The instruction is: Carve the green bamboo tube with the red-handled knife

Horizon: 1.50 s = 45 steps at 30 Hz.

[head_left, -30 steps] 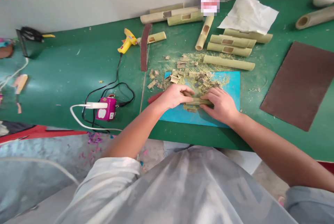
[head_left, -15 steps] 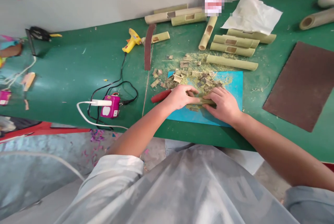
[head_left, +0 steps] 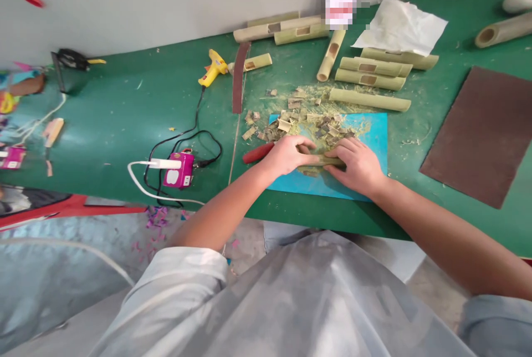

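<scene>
At the far left of the green bench [head_left: 112, 129], a wood block [head_left: 55, 131] lay near pale wires. Further right stood a purple box [head_left: 180, 171] with a white plug [head_left: 166, 163] against it and a black cord [head_left: 197, 110] looping beside it. Above that lay a yellow glue gun [head_left: 214, 69], its tip towards a short tube [head_left: 258, 61] crossed by a brown strip [head_left: 238, 82].

A red handle [head_left: 258, 153] showed just left of your left hand [head_left: 286, 154], its other end hidden. That hand was pinching the left part of the bamboo [head_left: 318, 160], thumb on the near side and fingers curled beyond it. The bamboo lay crosswise between your hands, over the blue mat [head_left: 286, 183]; both its ends were covered by your grip. Chips [head_left: 285, 124] and yellowish dust were heaped just past your fingers, spilling off the mat's far edge. Your right hand [head_left: 358, 164] was closed round the right part, thumb nearest you, fingers over the far side.

Behind the mat lay a plain tube [head_left: 369, 100], and beyond it two notched ones [head_left: 369, 72] side by side. White paper [head_left: 403, 24] rested behind those. At the right lay a brown sheet [head_left: 477, 135].
</scene>
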Available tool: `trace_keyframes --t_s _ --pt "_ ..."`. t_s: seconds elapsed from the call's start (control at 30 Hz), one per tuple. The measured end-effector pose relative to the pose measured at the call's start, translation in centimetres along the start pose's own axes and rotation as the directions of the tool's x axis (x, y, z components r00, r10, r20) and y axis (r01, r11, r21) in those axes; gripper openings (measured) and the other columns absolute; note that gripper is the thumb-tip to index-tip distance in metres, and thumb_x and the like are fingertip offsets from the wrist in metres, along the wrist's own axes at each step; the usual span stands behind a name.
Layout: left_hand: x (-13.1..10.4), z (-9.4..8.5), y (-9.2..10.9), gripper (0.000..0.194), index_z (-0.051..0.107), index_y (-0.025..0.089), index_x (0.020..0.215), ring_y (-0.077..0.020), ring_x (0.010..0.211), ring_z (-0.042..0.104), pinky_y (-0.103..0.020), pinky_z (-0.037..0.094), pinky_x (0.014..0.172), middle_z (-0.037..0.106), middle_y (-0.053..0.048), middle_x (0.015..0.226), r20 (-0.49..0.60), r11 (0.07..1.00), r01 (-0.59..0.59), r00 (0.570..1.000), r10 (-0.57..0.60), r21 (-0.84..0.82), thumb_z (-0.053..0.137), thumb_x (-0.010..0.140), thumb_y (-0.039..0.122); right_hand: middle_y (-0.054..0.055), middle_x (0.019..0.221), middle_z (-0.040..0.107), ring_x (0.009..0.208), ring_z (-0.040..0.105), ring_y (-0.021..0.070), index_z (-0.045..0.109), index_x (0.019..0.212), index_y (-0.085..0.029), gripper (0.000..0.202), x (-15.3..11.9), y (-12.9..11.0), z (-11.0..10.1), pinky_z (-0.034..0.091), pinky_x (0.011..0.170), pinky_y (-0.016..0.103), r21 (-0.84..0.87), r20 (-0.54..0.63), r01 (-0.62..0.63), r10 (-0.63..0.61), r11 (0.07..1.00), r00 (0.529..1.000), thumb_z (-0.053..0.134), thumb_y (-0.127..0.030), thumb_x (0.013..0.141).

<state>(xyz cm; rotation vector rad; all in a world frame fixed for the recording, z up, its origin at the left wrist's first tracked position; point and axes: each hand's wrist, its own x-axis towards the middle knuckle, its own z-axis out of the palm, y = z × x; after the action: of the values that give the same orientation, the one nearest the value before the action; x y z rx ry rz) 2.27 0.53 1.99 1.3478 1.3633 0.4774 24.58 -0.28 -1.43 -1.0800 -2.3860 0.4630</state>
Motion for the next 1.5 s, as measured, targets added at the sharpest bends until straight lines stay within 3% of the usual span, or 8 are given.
trace_keyframes --t_s 0.2,0.47,0.67,0.9,1.13,1.27,1.4,1.5 --pt "-0.3 -1.7 0.2 0.04 0.072 0.013 0.116 -0.0082 0.065 0.056 -0.022 0.045 0.063 0.073 -0.005 0.093 0.113 1.0 -0.012 0.994 0.009 0.022 0.077 0.077 0.017 0.01 0.09 0.067 0.084 0.059 0.0258 0.069 0.096 -0.017 0.018 -0.1 0.2 -0.1 0.049 0.073 0.039 0.019 -0.049 0.05 -0.049 0.999 0.998 0.065 -0.033 0.089" --pt "0.9 -0.3 -0.4 0.034 0.075 0.011 0.095 -0.009 0.061 0.054 -0.021 0.043 0.055 0.065 0.0 0.071 0.049 0.998 -0.054 0.997 0.055 -0.03 0.086 0.07 0.032 0.01 0.091 0.067 0.085 0.059 0.0251 0.068 0.096 -0.018 0.015 0.1 -0.1 -0.1 0.049 0.072 0.038 0.021 -0.048 0.046 -0.045 0.999 0.998 0.066 -0.03 0.087" --pt "0.1 -2.4 -0.1 0.035 0.072 0.012 0.113 -0.0075 0.049 0.06 -0.021 0.051 0.05 0.07 -0.002 0.077 0.213 0.999 0.0 0.977 0.007 -0.033 0.075 0.078 0.017 0.008 0.087 0.066 0.08 0.058 0.0225 0.068 0.096 -0.017 0.014 0.2 -0.2 -0.6 0.048 0.067 0.035 0.0 -0.075 0.092 -0.091 0.996 0.993 0.068 -0.028 0.087" --pt "0.8 -0.4 0.1 0.025 0.072 0.01 0.095 -0.0088 0.048 0.057 -0.019 0.05 0.041 0.062 0.002 0.065 0.097 0.994 0.017 0.995 -0.006 -0.109 0.081 0.074 0.018 0.008 0.085 0.066 0.077 0.057 0.0227 0.068 0.095 -0.016 0.013 0.4 -0.5 -0.7 0.048 0.065 0.036 -0.012 -0.081 0.084 -0.085 0.996 0.993 0.067 -0.026 0.087" --pt "0.3 -2.5 0.2 0.035 0.072 0.012 0.107 -0.01 0.064 0.066 -0.023 0.062 0.061 0.071 -0.001 0.083 0.27 0.988 -0.001 0.962 0.043 -0.155 0.075 0.073 0.007 0.008 0.087 0.066 0.079 0.058 0.0226 0.068 0.095 -0.016 0.013 0.1 -0.6 -0.7 0.048 0.067 0.036 -0.011 -0.083 0.068 -0.069 0.998 0.994 0.069 -0.025 0.086" --pt "0.4 -1.7 -0.3 0.036 0.072 0.012 0.11 -0.0111 0.062 0.064 -0.023 0.059 0.056 0.067 0.0 0.074 0.204 0.989 -0.005 0.978 0.036 -0.149 0.078 0.074 0.013 0.009 0.086 0.065 0.079 0.058 0.0225 0.067 0.096 -0.016 0.013 0.0 -0.8 -0.6 0.048 0.067 0.036 -0.032 -0.08 0.086 -0.089 0.996 0.993 0.069 -0.024 0.086" --pt "0.7 -0.3 -0.3 0.029 0.075 0.013 0.1 -0.0087 0.057 0.057 -0.018 0.048 0.048 0.063 0.001 0.071 0.077 0.992 -0.121 0.989 0.124 -0.032 0.083 0.073 0.022 0.008 0.086 0.064 0.079 0.057 0.0223 0.067 0.095 -0.017 0.011 0.1 -0.7 -0.6 0.048 0.068 0.036 -0.034 -0.079 0.107 -0.11 0.994 0.991 0.068 -0.024 0.086" --pt "0.4 -0.9 0.0 0.02 0.076 0.014 0.094 -0.0076 0.056 0.056 -0.019 0.046 0.05 0.068 -0.001 0.076 0.082 0.989 -0.148 0.986 0.146 0.011 0.08 0.076 0.02 0.007 0.087 0.064 0.08 0.059 0.0226 0.067 0.097 -0.019 0.013 0.2 -0.7 -0.8 0.048 0.067 0.036 -0.011 -0.065 0.066 -0.067 0.998 0.996 0.067 -0.026 0.087"
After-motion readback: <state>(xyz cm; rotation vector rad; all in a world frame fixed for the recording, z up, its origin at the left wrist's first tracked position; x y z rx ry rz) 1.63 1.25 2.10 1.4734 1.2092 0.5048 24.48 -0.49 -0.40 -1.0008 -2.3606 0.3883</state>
